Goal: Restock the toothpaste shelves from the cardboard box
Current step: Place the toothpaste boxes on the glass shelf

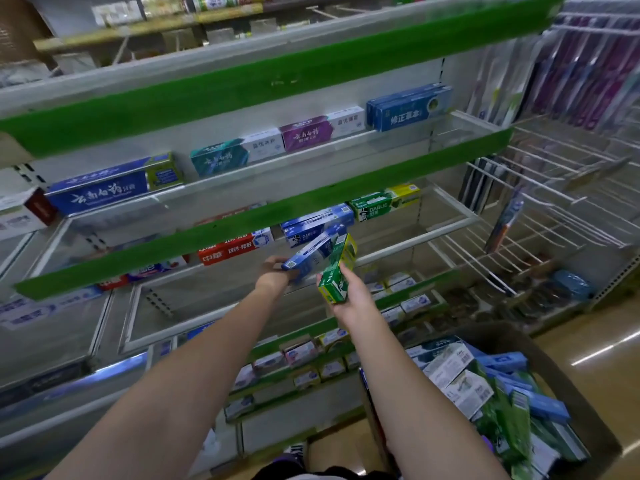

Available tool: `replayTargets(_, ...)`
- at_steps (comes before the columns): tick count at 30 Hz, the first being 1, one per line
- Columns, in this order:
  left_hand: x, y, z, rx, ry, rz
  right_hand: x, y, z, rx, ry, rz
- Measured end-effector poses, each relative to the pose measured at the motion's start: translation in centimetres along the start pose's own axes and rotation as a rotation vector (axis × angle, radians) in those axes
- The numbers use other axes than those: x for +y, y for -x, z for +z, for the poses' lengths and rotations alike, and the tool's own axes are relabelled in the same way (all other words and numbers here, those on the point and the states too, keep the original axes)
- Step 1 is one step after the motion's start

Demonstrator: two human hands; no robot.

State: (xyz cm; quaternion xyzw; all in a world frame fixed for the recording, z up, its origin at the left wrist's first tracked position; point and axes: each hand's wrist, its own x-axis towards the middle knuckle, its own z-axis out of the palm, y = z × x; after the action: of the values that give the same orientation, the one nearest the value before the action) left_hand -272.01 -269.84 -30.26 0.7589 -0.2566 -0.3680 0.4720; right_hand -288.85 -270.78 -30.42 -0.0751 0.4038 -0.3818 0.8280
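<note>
My left hand [273,271] grips a blue toothpaste box [313,252] by its near end, its far end pointing at the stacked blue boxes [317,223] on the middle shelf [242,221]. Beside it, my right hand [349,299] holds a green toothpaste box [337,271] tilted upward, close against the blue one. Green and yellow boxes [382,202] stand further right on that same shelf. The cardboard box [568,368] at lower right holds several blue, green and white toothpaste packs [491,393].
Green-edged shelves above carry blue, teal and purple toothpaste boxes [221,157]. Red boxes [230,251] lie left of the blue stack. White wire racks [540,202] with hanging toothbrushes [504,225] jut out on the right. Lower shelves hold small boxes [304,351].
</note>
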Motion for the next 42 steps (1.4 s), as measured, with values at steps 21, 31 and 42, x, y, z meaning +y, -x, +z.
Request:
replayTargets(21,1.1,0.3,0.9,-0.01,0.121,-0.067,0.8,0.4,0.5,-0.003,0.017,-0.007)
replayTargets(31,0.4,0.8,0.2,-0.03,-0.019,-0.026,1.2,0.4,-0.4,-0.009,0.027,-0.032)
replayTargets(42,-0.4,0.0,0.0,-0.015,-0.183,0.009,1.5,0.3,-0.8,0.004,0.041,-0.04)
